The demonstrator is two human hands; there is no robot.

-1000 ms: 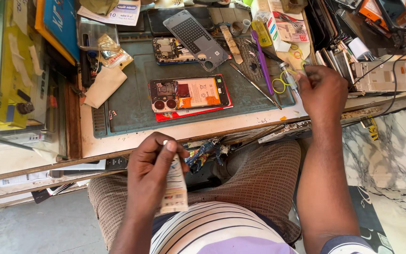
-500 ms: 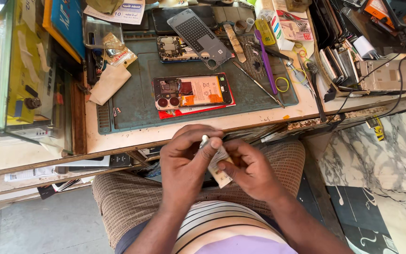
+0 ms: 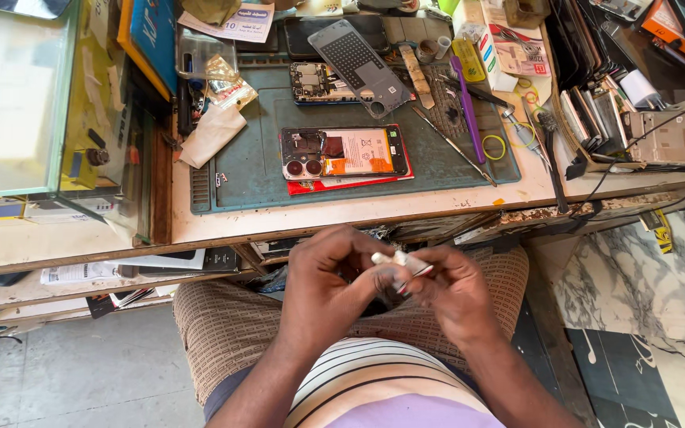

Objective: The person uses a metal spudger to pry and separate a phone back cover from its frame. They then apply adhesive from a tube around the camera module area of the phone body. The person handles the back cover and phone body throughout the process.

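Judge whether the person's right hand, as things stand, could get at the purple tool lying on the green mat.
Probably not at once. The right hand and the left hand both grip a small white strip over the lap. The purple tool lies uncovered on the green mat, so the path looks free once that hand lets go.

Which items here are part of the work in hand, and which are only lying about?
In hand:
- small white packet, held between left hand and right hand over the lap

Lying about:
- opened phone on the green mat
- grey back cover
- purple tool
- tweezers
- crumpled tissue
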